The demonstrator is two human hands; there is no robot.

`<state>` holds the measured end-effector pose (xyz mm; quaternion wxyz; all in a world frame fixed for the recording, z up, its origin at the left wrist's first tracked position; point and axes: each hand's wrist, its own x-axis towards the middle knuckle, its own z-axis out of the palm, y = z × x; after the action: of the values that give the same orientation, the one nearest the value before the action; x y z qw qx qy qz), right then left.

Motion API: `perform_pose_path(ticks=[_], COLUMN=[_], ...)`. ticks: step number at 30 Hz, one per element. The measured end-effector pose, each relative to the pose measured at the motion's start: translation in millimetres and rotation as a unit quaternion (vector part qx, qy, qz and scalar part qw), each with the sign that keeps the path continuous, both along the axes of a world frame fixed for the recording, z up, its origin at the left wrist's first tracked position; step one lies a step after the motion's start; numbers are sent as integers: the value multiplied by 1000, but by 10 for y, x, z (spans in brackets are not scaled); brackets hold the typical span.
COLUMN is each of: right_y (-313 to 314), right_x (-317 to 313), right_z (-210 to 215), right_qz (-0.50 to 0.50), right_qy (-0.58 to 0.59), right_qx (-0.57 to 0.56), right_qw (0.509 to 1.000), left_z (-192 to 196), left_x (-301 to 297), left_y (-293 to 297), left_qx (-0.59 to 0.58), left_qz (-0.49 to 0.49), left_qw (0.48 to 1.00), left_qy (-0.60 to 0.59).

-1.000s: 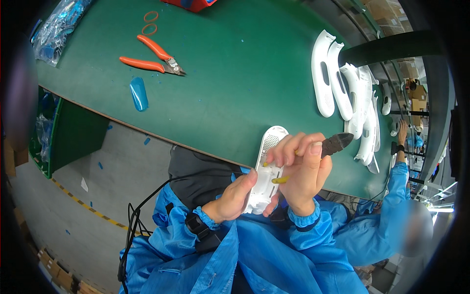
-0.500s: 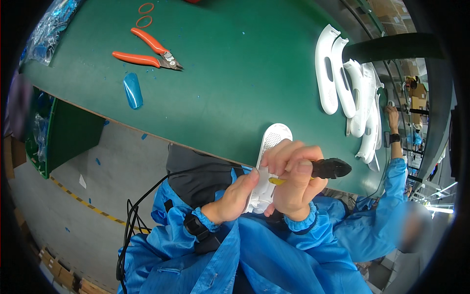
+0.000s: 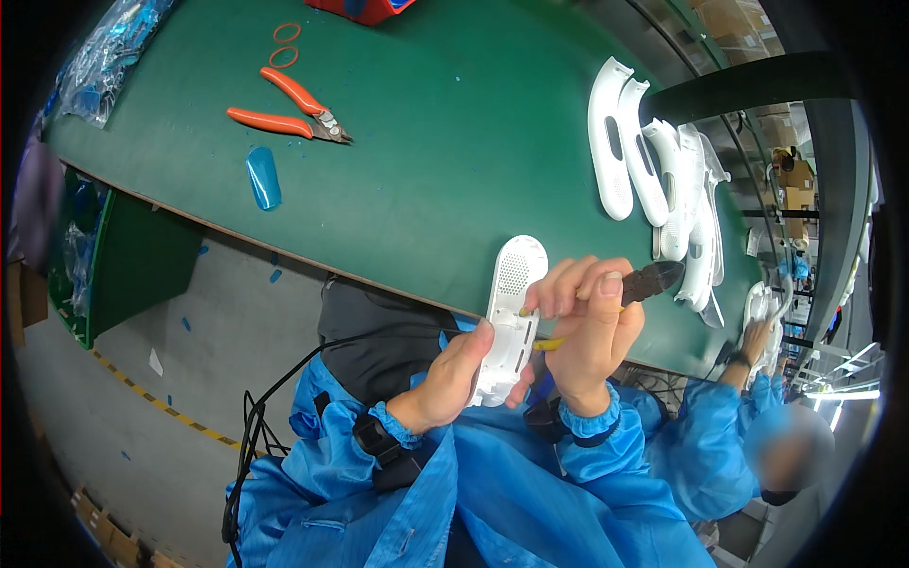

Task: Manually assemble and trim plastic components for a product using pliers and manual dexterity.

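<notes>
One long white shell [image 3: 509, 317], perforated rounded end, held by both hands

White shell [image 3: 509, 312] smooth matt plastic; green table mat [image 3: 454, 142] matt.

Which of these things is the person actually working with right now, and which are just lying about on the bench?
In use:
- white plastic shell, held by the left hand
- yellow-handled cutters, gripped in the right hand

Lying about:
- orange-handled pliers
- blue plastic piece
- two orange rubber bands
- row of white shells
- clear bags at the green table's corner
</notes>
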<state>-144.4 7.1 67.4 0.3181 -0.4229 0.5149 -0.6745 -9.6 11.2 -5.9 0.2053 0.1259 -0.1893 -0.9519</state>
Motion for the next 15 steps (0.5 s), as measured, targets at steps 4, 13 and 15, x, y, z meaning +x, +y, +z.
perform_pose_path(ticks=[4, 13, 15], right_y=[12, 17, 16], right_x=[6, 22, 19], right_z=[-16, -21, -28], right_qz=[-6, -7, -4], right_qy=[-5, 6, 12], right_qx=[-2, 6, 8], right_qw=[1000, 1000, 1000], left_z=[2, -13, -28], left_x=[-3, 6, 5], left_y=[-15, -16, -13], left_qx=[-19, -39, -44], left_qz=[0, -2, -3], left_qw=[1000, 999, 999], left_qy=[5, -15, -15])
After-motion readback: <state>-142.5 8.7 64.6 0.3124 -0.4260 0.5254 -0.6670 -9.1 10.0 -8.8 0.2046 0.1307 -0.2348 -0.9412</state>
